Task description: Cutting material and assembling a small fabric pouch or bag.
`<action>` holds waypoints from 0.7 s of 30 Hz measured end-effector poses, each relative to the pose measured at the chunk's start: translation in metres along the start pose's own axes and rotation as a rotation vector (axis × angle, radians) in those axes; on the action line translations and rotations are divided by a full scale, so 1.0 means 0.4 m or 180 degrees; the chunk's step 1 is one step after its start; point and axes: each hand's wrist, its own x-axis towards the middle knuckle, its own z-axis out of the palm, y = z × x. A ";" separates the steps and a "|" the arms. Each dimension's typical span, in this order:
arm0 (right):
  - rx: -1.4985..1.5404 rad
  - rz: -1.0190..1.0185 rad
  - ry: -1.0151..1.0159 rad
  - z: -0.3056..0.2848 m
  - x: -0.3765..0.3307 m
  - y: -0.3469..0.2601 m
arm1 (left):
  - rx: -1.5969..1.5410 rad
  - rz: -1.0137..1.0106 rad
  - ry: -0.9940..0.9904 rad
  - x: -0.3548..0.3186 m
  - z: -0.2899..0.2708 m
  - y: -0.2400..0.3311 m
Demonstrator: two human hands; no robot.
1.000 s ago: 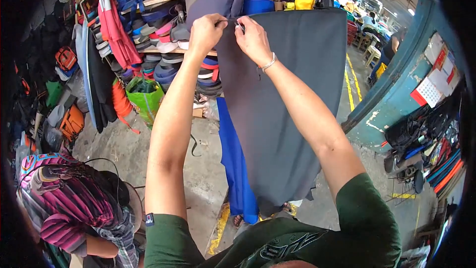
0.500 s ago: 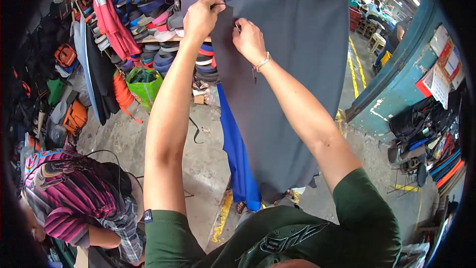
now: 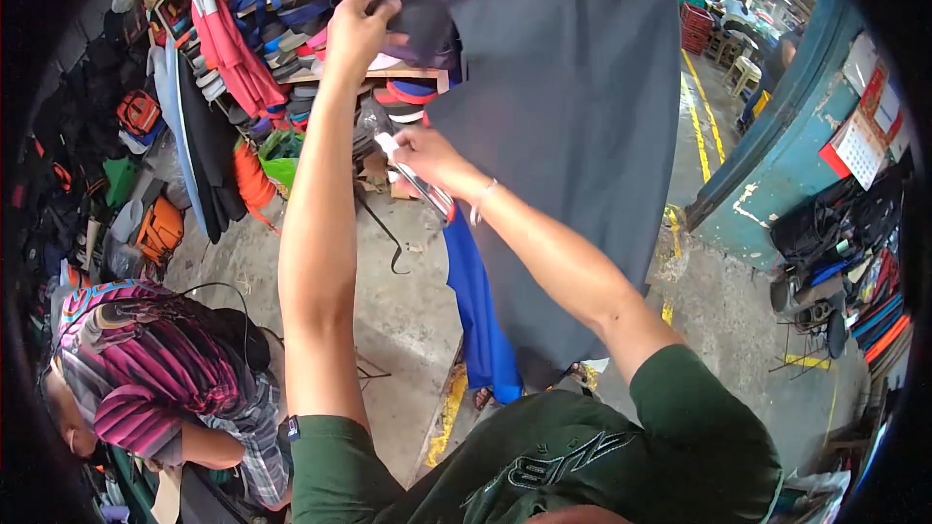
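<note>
Raised at the upper middle, my left hand (image 3: 361, 27) pinches a limp dark cloth piece (image 3: 424, 27) by its left side. Lower and to the right, my right hand (image 3: 435, 161) is closed round a long slim tool (image 3: 419, 184) with pale, dark and red parts; blur hides its exact kind. That hand is at the left edge of a large dark grey fabric sheet (image 3: 573, 136), which hangs in front of me. The sheet's upper left edge is cut in a curve. Blue fabric (image 3: 476, 311) hangs below its left side.
Shelves behind hold stacked coloured fabric pieces (image 3: 320, 112). At lower left, a person in a striped shirt (image 3: 165, 359) bends forward. A teal post (image 3: 777, 155) stands on the right, with a calendar (image 3: 859, 150). Bags and black items (image 3: 825, 233) crowd the right side.
My left hand has moved slightly left, with the dark cloth piece now swung away from the large sheet. My right hand has dropped down and left, bringing the slim tool into view.
</note>
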 end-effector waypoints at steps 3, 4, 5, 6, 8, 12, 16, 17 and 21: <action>0.0284 -0.0117 0.0128 -0.006 -0.122 0.088 | -0.0188 0.0390 -0.0817 -0.049 -0.090 -0.010; 0.0247 0.0263 0.0372 -0.018 -0.171 0.126 | -0.0037 0.0128 -0.0777 -0.070 -0.122 -0.022; 0.0393 0.0287 0.0271 -0.036 -0.221 0.165 | -0.0813 0.0323 -0.0808 -0.098 -0.135 -0.041; 0.0376 0.0632 0.0328 -0.060 -0.271 0.202 | -0.1675 0.0787 -0.1300 -0.119 -0.155 -0.056; 0.0546 0.0790 0.0748 -0.080 -0.367 0.278 | -0.2809 0.0251 -0.1289 -0.166 -0.179 -0.087; 0.0515 0.1171 0.1025 -0.111 -0.531 0.380 | -0.3686 0.0222 -0.1478 -0.219 -0.180 -0.117; 0.0442 0.1597 0.1523 -0.112 -0.688 0.430 | -0.4074 0.0174 -0.1797 -0.242 -0.149 -0.121; 0.0643 0.1612 0.1356 -0.106 -0.724 0.440 | -0.4245 0.0107 -0.1788 -0.245 -0.138 -0.120; 0.0430 0.2029 0.1681 -0.077 -0.851 0.464 | -0.4737 0.0026 -0.1962 -0.245 -0.091 -0.110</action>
